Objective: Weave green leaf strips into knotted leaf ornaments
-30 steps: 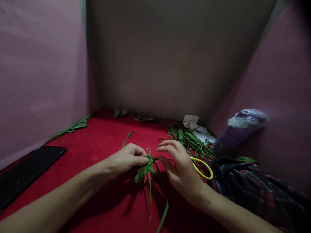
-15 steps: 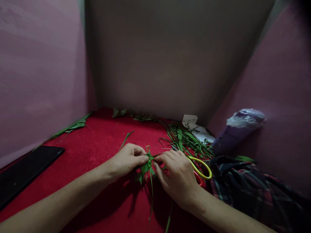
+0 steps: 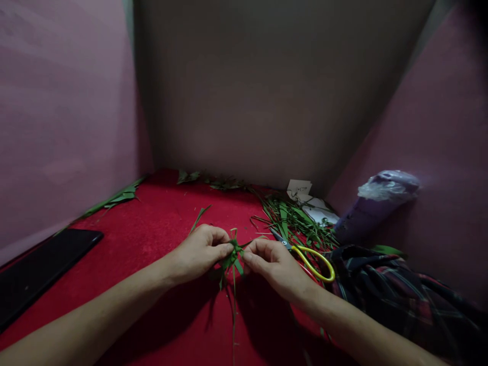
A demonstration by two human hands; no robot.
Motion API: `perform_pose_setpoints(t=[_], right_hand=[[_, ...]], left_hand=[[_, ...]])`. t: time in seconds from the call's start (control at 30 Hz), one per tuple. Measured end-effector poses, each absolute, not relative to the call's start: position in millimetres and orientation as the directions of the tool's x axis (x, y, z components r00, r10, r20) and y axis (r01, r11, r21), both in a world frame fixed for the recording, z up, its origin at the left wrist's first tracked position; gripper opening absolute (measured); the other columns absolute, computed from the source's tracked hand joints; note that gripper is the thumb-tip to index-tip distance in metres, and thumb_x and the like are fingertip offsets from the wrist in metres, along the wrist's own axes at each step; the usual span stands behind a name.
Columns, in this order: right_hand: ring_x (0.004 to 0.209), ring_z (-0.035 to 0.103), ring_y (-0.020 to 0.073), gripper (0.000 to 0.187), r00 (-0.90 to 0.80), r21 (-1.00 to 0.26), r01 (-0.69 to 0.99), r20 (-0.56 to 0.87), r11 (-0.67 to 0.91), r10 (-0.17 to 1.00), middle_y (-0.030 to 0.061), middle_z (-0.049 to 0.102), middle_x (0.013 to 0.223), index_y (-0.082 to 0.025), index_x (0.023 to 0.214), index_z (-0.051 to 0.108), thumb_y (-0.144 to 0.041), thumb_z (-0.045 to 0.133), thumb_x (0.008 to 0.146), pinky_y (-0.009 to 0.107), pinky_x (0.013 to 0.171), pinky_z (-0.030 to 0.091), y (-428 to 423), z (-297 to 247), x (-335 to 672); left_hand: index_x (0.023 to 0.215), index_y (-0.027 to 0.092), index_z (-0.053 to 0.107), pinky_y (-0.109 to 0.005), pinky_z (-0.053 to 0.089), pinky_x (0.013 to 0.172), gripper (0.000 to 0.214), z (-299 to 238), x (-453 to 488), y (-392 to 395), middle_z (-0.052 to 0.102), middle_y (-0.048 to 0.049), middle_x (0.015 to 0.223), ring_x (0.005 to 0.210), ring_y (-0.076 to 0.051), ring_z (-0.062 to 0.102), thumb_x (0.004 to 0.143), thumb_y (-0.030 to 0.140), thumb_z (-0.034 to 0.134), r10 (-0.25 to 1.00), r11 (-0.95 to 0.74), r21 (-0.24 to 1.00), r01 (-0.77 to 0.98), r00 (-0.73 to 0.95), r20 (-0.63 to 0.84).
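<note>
A small woven knot of green leaf strips [image 3: 232,256] hangs between my two hands above the red cloth surface [image 3: 160,223]. My left hand [image 3: 200,251] pinches the knot from the left with thumb and fingers closed. From the right, my right hand [image 3: 272,264] is closed on a strip of the same piece. Loose strip ends trail down from the knot toward me.
Yellow-handled scissors [image 3: 310,256] lie just right of my right hand. A pile of cut green leaves [image 3: 297,221] and white paper scraps [image 3: 299,189] sit behind them. A purple wrapped object [image 3: 375,198] leans at right, plaid cloth [image 3: 389,290] below it, a black phone [image 3: 38,269] at left.
My right hand went from open fingers hovering over the knot to closing on a strip and pulling it low and tight. The left hand kept its pinch.
</note>
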State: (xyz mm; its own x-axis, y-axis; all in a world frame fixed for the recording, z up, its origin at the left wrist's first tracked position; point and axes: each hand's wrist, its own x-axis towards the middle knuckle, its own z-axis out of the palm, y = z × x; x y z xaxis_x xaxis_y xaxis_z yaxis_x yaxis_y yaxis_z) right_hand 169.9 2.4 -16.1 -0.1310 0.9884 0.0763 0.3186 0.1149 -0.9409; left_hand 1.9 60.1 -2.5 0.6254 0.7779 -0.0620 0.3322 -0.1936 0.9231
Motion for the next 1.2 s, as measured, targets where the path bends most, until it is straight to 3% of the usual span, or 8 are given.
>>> perform_pose_setpoints(t=[0.27, 0.43, 0.83, 1.2], right_hand=[[0.058, 0.048, 0.0108, 0.022, -0.099, -0.845, 0.493, 0.182, 0.207, 0.978, -0.0025, 0.054, 0.06, -0.017, 0.064, 0.057, -0.019, 0.047, 0.084, 0.022, 0.056, 0.039, -4, -19, 168], [0.056, 0.046, 0.0102, 0.025, -0.094, -0.844, 0.499, 0.172, 0.196, 0.981, -0.0032, 0.052, 0.057, -0.017, 0.06, 0.055, -0.016, 0.046, 0.083, 0.022, 0.054, 0.037, -6, -16, 167], [0.056, 0.049, 0.0111, 0.02, -0.096, -0.945, 0.316, 0.054, 0.082, 0.994, -0.0008, 0.057, 0.058, -0.015, 0.061, 0.058, -0.02, 0.05, 0.08, 0.024, 0.056, 0.037, -3, -20, 167], [0.044, 0.033, 0.0072, 0.024, -0.072, -0.981, 0.128, -0.155, -0.145, 0.985, -0.0029, 0.048, 0.046, -0.015, 0.052, 0.056, -0.024, 0.055, 0.073, 0.023, 0.046, 0.023, -2, -13, 162]], left_hand=[[0.057, 0.018, 0.045, -0.022, 0.023, 0.045, 0.024, -7, 1, 61, 0.039, 0.0064, 0.05, 0.047, -0.009, 0.033, 0.074, 0.033, 0.05, 0.791, -0.262, 0.889, 0.374, 0.611, -0.024], [0.056, 0.018, 0.045, -0.023, 0.024, 0.047, 0.023, -7, 2, 57, 0.037, 0.0059, 0.052, 0.051, -0.01, 0.033, 0.077, 0.027, 0.048, 0.785, -0.352, 0.84, 0.412, 0.619, 0.025], [0.065, 0.014, 0.058, -0.022, 0.032, 0.051, 0.023, -7, 3, 53, 0.048, 0.0034, 0.057, 0.055, -0.01, 0.042, 0.081, 0.027, 0.047, 0.74, -0.405, 0.816, 0.413, 0.672, 0.027], [0.079, 0.012, 0.07, -0.021, 0.036, 0.053, 0.026, -7, 3, 52, 0.063, -0.0022, 0.067, 0.058, -0.011, 0.048, 0.083, 0.026, 0.048, 0.661, -0.36, 0.865, 0.349, 0.75, -0.027]])
